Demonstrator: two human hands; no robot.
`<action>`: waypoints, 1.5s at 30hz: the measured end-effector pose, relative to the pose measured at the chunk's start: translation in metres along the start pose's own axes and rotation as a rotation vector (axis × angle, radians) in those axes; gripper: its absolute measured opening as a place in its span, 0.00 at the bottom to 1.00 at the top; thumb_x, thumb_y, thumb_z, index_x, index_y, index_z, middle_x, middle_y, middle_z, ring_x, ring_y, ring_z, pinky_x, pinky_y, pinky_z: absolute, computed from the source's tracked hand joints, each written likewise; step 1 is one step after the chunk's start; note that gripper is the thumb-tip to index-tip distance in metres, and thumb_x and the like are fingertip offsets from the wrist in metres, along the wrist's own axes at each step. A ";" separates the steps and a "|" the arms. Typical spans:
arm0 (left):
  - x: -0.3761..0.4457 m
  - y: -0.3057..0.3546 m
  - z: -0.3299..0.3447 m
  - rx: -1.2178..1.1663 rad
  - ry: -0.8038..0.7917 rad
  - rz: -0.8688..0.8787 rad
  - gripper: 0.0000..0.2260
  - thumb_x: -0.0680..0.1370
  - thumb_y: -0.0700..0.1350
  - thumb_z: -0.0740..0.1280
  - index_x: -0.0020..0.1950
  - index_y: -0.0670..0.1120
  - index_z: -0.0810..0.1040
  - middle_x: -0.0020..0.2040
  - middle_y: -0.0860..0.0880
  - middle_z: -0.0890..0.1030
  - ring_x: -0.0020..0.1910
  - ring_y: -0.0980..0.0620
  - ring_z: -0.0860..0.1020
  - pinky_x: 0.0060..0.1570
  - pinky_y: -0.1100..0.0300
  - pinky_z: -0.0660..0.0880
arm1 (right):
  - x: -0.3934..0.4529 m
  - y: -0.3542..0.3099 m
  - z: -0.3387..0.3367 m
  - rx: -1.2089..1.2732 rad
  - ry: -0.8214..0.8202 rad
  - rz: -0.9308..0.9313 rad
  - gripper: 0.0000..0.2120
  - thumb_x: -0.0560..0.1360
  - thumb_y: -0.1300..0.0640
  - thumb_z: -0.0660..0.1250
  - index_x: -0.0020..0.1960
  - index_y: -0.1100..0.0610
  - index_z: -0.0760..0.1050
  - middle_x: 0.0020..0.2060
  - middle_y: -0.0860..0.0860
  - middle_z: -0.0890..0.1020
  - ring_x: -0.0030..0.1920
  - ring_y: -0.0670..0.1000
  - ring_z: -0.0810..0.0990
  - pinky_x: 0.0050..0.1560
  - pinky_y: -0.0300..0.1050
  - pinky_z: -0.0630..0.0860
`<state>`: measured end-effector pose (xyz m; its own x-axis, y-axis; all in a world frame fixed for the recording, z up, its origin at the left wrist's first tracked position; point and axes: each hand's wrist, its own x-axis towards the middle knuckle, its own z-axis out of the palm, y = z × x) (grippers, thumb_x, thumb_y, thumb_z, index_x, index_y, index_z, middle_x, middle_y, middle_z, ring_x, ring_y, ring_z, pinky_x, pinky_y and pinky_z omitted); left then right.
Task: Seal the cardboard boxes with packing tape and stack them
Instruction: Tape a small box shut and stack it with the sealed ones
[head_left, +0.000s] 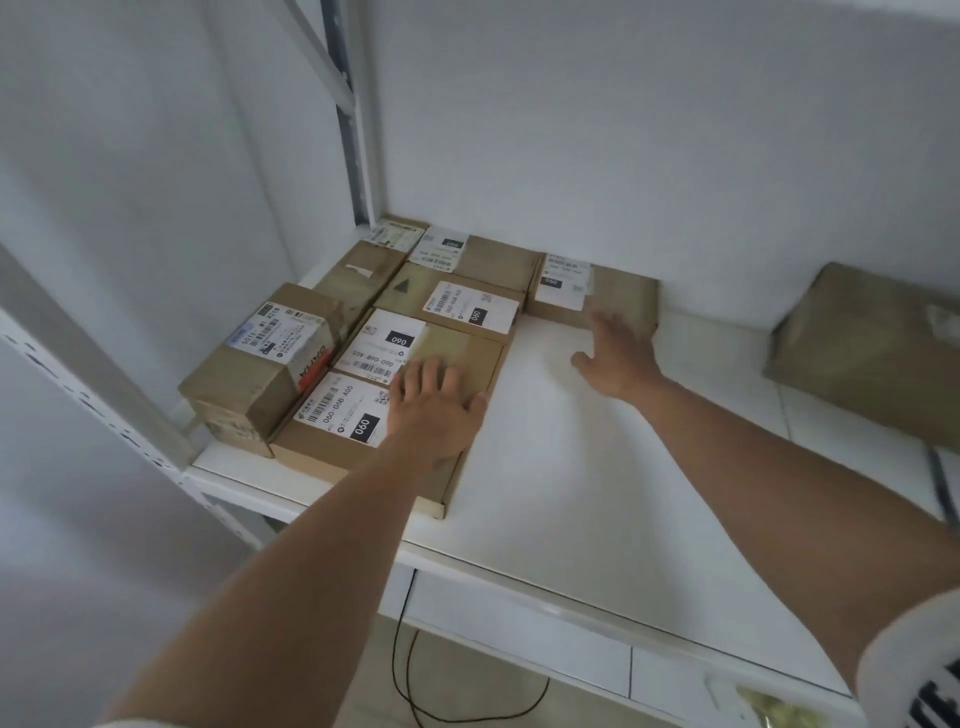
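Several sealed cardboard boxes with white shipping labels lie packed together on the left of a white shelf (561, 467). My left hand (431, 410) lies flat, fingers straight, on top of the nearest flat box (332, 441). My right hand (615, 358) is spread open at the front face of a small labelled box (618, 291) by the back wall; blur hides whether it touches. A taller box (254, 374) stands at the left edge. No packing tape is in view.
Another brown box (872, 358) sits tilted at the far right of the shelf. White walls close the back and left, with a perforated metal upright (104, 405) at the left front. A black cable (410, 670) hangs below the shelf edge.
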<state>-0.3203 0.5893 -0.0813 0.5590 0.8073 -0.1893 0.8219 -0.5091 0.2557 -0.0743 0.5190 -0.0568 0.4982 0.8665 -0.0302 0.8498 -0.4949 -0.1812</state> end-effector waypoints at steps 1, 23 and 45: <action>0.000 0.000 -0.003 -0.011 -0.012 0.000 0.28 0.82 0.61 0.48 0.81 0.53 0.51 0.82 0.48 0.47 0.80 0.45 0.42 0.78 0.45 0.41 | -0.015 0.004 -0.003 0.014 -0.015 -0.027 0.32 0.80 0.48 0.61 0.79 0.52 0.52 0.78 0.53 0.59 0.78 0.53 0.53 0.76 0.58 0.52; -0.055 0.273 0.008 -0.099 0.091 0.244 0.25 0.79 0.54 0.62 0.76 0.50 0.66 0.78 0.45 0.62 0.78 0.43 0.57 0.76 0.46 0.55 | -0.234 0.270 -0.114 0.020 0.164 0.124 0.23 0.80 0.48 0.61 0.73 0.55 0.69 0.65 0.55 0.77 0.68 0.57 0.71 0.67 0.52 0.67; -0.136 0.586 0.089 -0.323 -0.207 0.517 0.17 0.80 0.48 0.66 0.69 0.49 0.72 0.64 0.47 0.77 0.53 0.50 0.78 0.57 0.55 0.75 | -0.278 0.541 -0.131 0.132 0.073 0.433 0.32 0.79 0.46 0.60 0.79 0.50 0.52 0.78 0.56 0.54 0.76 0.59 0.55 0.69 0.57 0.63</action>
<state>0.0948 0.1544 0.0102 0.9104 0.3908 -0.1360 0.3840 -0.6754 0.6297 0.2690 0.0018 -0.0180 0.8179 0.5720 -0.0620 0.5334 -0.7942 -0.2909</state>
